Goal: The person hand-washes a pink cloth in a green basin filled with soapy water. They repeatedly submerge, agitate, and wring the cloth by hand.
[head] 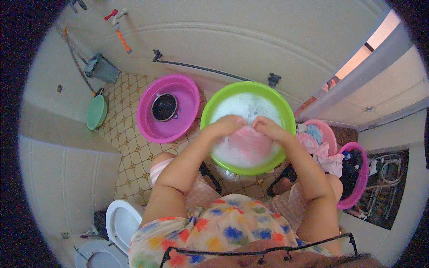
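A round green plastic basin (291,117) stands before me, filled with white suds (224,107). In it lies a pink cloth (249,144), partly under the foam. My left hand (231,124) is curled on the cloth's upper left part. Close by on the right, my right hand (266,127) has its fingers bent and grips the upper edge of the same cloth. A small gap separates the two hands, and their fingertips are partly hidden.
Left of the green basin, a magenta basin (189,97) holds a dark round pan-like container (164,107). A pink basin (328,132) with clothes and a magenta basin of dark clothes (363,174) stand right. A toilet (124,222), grey bin (104,68) and wall rail (204,69) are around.
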Demonstrator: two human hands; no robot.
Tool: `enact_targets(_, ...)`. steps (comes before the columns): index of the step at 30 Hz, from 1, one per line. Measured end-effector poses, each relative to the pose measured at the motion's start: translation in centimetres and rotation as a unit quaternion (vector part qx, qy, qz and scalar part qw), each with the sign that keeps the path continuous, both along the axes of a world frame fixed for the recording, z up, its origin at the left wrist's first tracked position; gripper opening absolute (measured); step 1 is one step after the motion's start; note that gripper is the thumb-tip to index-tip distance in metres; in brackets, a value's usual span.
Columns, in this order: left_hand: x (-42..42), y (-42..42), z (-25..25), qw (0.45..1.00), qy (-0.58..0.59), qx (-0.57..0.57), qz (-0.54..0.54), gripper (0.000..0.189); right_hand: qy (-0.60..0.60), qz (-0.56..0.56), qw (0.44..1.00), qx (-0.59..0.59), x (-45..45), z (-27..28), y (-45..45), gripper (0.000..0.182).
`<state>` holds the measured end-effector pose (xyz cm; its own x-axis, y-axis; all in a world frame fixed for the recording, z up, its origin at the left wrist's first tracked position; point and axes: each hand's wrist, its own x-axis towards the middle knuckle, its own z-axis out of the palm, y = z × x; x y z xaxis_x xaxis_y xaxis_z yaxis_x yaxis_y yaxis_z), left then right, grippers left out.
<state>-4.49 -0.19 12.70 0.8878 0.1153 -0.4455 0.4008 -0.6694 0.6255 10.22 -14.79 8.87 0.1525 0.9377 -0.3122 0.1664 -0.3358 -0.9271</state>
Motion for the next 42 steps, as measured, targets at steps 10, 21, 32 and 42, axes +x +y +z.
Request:
enact_targets(10,2.9,1.7,-7.3,0.869,-0.239,-0.270,0.340,0.039,-0.048,-0.256,0.962,0.088,0.9,-0.5,2.1,0.029)
enact_targets(21,3.1,2.5,-12.7,0.711,-0.284,-0.460,0.449,0.028,-0.266,-0.221,0.937,-0.054,0.8,-7.5,4.8,0.040)
enact_targets(32,4.7,0.2,-8.6,0.754,-0.249,-0.539,0.282,0.051,-0.243,-0.109,0.926,0.266,-6.8,1.5,3.4,0.018)
enact_targets(42,4.3,-3.8,-3.6,0.538,-0.135,-0.685,0.472,0.040,-0.484,-0.073,0.871,0.052,-3.7,1.5,4.3,0.021)
